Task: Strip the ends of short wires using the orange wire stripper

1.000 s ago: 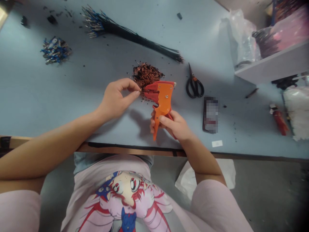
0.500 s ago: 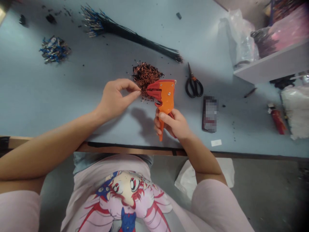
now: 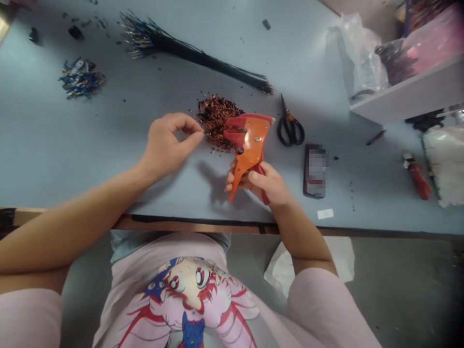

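Note:
My right hand [image 3: 266, 181] is wrapped around the handles of an orange and red wire stripper [image 3: 250, 145]. The stripper's handles are spread, and its red jaws point left over a pile of copper-coloured and black wire scraps [image 3: 217, 113]. Just left of those jaws, my left hand [image 3: 170, 145] is closed in a pinch between thumb and forefinger. Whatever lies in the pinch is too small and hidden to name. A gap separates the left fingertips from the jaws. Beyond the pile lies a bundle of black wires [image 3: 203, 58] with blue and metal ends at its left.
A heap of blue and metal terminals [image 3: 81, 78] lies at the left. Black-handled scissors [image 3: 291, 128] and a blurred-out dark rectangular object [image 3: 315, 171] lie right of the stripper. A shelf [image 3: 406, 92] with plastic bags stands at the right, near a red lighter-like object [image 3: 418, 179].
The stripper has tilted and shifted slightly right, and its handles have spread apart. My left hand has drawn a little left, away from the jaws, still pinched.

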Available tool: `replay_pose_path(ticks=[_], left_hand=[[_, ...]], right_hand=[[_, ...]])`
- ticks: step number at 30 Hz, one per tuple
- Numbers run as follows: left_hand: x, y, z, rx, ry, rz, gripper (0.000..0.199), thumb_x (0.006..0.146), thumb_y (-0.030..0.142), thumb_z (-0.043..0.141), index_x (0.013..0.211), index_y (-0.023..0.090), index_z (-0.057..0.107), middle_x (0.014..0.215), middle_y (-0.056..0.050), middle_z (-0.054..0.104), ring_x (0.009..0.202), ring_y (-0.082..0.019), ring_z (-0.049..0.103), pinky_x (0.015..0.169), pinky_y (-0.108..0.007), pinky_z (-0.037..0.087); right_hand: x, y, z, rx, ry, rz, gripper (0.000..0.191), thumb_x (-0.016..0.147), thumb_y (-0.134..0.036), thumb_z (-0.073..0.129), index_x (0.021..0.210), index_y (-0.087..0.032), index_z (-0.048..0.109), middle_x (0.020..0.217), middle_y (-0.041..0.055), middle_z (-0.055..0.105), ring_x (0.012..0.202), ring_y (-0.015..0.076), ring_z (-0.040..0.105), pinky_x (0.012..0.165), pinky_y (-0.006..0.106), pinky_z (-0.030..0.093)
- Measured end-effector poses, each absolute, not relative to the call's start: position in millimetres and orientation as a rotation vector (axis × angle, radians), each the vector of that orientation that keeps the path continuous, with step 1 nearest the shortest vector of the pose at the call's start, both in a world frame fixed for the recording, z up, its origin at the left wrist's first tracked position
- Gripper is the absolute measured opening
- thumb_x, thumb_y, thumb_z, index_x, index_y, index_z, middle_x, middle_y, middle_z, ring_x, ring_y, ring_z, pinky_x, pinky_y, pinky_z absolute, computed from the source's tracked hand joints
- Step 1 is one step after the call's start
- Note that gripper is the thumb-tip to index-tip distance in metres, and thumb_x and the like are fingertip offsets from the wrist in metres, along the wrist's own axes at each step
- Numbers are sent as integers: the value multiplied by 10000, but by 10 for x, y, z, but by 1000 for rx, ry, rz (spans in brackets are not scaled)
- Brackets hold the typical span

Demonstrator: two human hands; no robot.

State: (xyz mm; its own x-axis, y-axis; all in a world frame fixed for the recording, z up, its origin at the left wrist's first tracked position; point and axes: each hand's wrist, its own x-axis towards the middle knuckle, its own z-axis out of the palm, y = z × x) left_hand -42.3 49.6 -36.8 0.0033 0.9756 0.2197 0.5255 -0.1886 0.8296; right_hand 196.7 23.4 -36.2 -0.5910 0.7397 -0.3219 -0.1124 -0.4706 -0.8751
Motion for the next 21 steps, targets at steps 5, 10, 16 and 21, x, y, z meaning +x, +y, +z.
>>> replay_pose_path(ticks=[5, 10, 16, 21], left_hand=[[-417, 482, -343, 1766, 1552, 1094, 74, 779, 285, 600, 713, 266, 625, 786, 27, 693, 813, -186, 624, 861, -378, 485], [-407, 466, -343, 1762, 1526, 1115, 63, 782, 264, 597, 729, 263, 630, 810, 18, 687, 841, -190, 623, 871, -383, 475], [-402, 452, -340, 1798, 1506, 1126, 73, 803, 286, 588, 743, 265, 625, 829, 20, 691, 859, -187, 619, 888, -387, 481], [-396, 440, -331, 1806, 1499, 1111, 81, 808, 305, 580, 745, 275, 621, 837, 18, 691, 879, -195, 613, 900, -398, 484]], right_hand=[[1996, 232, -315, -1036, -1155, 2053, 455, 778, -451, 720, 1075, -162, 534, 926, 71, 640, 790, 223, 678, 678, 414, 595], [1938, 191, -269, -1085, -1171, 2059, 428, 770, -416, 738, 1038, -154, 533, 895, 61, 643, 780, 211, 679, 665, 383, 594], [1925, 188, -257, -1080, -1164, 2103, 442, 756, -406, 750, 1041, -151, 529, 889, 59, 643, 779, 217, 679, 643, 389, 603], [1924, 181, -265, -1048, -1168, 2134, 423, 765, -383, 744, 1045, -148, 529, 886, 66, 644, 786, 231, 686, 631, 399, 603]])
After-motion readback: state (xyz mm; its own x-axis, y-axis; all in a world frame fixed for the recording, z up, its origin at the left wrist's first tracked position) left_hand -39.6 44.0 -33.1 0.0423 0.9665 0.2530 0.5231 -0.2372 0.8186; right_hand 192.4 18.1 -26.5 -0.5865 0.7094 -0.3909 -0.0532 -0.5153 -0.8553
